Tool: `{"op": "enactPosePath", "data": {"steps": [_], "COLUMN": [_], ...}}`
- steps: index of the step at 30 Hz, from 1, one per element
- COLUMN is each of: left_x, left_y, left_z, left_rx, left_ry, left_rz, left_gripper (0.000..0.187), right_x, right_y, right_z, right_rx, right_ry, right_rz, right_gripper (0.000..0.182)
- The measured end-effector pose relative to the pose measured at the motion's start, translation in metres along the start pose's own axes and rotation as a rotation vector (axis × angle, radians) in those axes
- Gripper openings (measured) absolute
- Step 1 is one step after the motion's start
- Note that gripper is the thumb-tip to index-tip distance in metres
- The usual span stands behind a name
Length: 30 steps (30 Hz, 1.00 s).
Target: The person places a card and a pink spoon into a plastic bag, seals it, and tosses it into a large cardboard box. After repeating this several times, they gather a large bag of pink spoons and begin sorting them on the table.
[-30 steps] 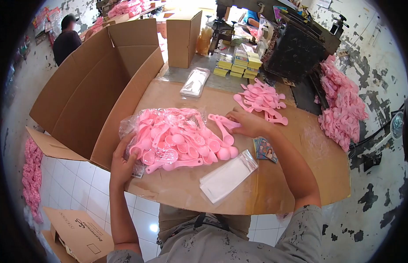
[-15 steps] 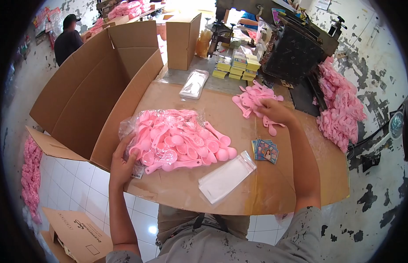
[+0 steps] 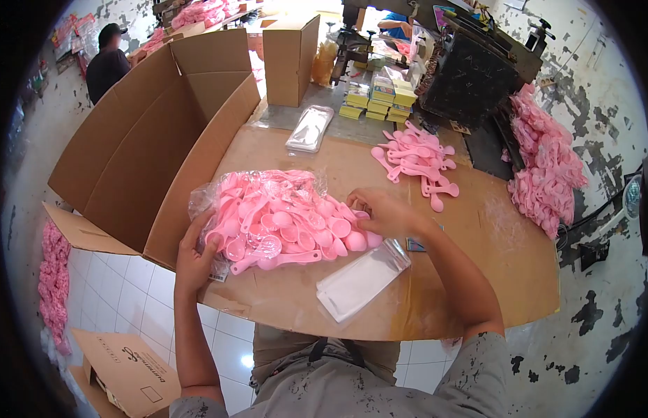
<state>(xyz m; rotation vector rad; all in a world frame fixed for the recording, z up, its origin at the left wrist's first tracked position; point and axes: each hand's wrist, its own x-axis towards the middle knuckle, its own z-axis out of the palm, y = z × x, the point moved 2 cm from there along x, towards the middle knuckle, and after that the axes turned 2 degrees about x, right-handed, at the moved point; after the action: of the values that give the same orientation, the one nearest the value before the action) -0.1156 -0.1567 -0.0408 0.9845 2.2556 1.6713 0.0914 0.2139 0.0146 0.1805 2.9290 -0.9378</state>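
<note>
A large heap of pink spoons (image 3: 289,226), partly in clear plastic, lies on the cardboard-covered table (image 3: 261,306). My left hand (image 3: 197,254) is closed on the plastic bag (image 3: 202,198) at the heap's left edge. At its right edge, my right hand (image 3: 387,212) has curled fingers touching the spoons; what they hold is hidden. A smaller pile of pink spoons (image 3: 418,157) lies farther back on the right. Clear plastic sleeves (image 3: 362,282) lie in front of my right hand. Printed cards (image 3: 414,244) are mostly hidden beneath my right forearm.
A big open carton (image 3: 129,153) stands at the left, a smaller box (image 3: 289,63) behind. Stacked cards (image 3: 380,97), a plastic packet (image 3: 310,129) and a dark machine (image 3: 467,80) are at the back. Pink bundles (image 3: 547,167) hang right. A person (image 3: 108,66) sits far left.
My right hand has moved left and toward me, from the small spoon pile to the large heap. The forearm now covers most of the cards. My left hand stays on the bag.
</note>
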Motion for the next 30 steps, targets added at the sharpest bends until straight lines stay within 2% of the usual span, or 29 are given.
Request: {"op": "enactPosePath", "data": {"steps": [3,6,15,18,21,22,25,27,30], "left_x": [0.000,0.000,-0.001,0.000,-0.002,-0.002,0.000,-0.001,0.000], "left_y": [0.001,0.001,0.008,0.003,0.001,0.002,0.006,0.005,0.002], "left_z": [0.000,0.000,0.001,-0.001,0.000,0.000,0.000,0.001,0.000], "left_rx": [0.001,0.003,-0.017,0.002,-0.007,-0.006,-0.006,-0.008,-0.018], "left_ry": [0.001,0.003,-0.011,-0.002,-0.006,-0.007,-0.001,-0.003,-0.007], "left_rz": [-0.003,-0.004,-0.005,0.004,-0.014,-0.013,-0.009,-0.011,-0.006], "left_gripper": [0.053,0.053,0.053,0.052,0.052,0.052,0.052,0.052,0.052], "right_x": [-0.001,0.003,-0.014,-0.019,-0.020,-0.025,-0.026,-0.027,-0.036], "right_y": [0.003,0.026,0.034,0.050,0.072,0.064,0.038,0.042,0.007], "right_z": [-0.001,-0.014,-0.044,-0.063,-0.089,-0.091,-0.072,-0.030,0.001], "right_rx": [-0.060,0.266,0.791,0.613,0.108,-0.255,-0.354,-0.119,-0.195], "right_ry": [0.064,0.015,-0.090,0.126,0.594,0.793,0.687,0.238,0.068], "right_rz": [0.018,0.045,0.141,0.187,0.067,-0.011,-0.123,-0.164,-0.103], "right_gripper": [0.033,0.028,0.039,0.039,0.043,0.045,0.040,0.035,0.034]}}
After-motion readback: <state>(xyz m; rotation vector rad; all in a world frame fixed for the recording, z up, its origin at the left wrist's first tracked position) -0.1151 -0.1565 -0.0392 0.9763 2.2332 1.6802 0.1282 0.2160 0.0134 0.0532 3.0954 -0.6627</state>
